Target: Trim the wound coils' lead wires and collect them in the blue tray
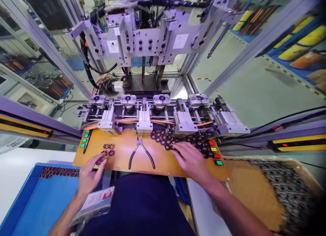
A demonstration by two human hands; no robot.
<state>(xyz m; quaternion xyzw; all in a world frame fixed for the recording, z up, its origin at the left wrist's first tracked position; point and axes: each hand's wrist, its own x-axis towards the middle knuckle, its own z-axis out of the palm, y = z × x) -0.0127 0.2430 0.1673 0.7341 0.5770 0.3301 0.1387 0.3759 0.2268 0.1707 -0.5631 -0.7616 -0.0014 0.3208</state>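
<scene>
At the left of the orange board, my left hand (pixel 91 172) has its thumb and fingers closed around a small ring-shaped stator (pixel 100 161), partly hidden by the fingers. Just beyond it lie several reddish-brown stators (pixel 109 147) in a small group. My right hand (pixel 189 161) reaches over the board with its fingers stretched out and the thumb apart. Its fingertips are at the near edge of a pile of dark stators (pixel 161 137). Between my hands lie pliers (pixel 139 151) with black handles spread, jaws pointing away from me.
A machine with several round-topped fixtures (pixel 161 99) stands behind the orange board (pixel 122 163). Green buttons (pixel 84 140) and a pen (pixel 87 142) are at left; coloured buttons (pixel 216 156) at right. A blue tray (pixel 51 198) holds stators; a box (pixel 251 191) holds grey parts.
</scene>
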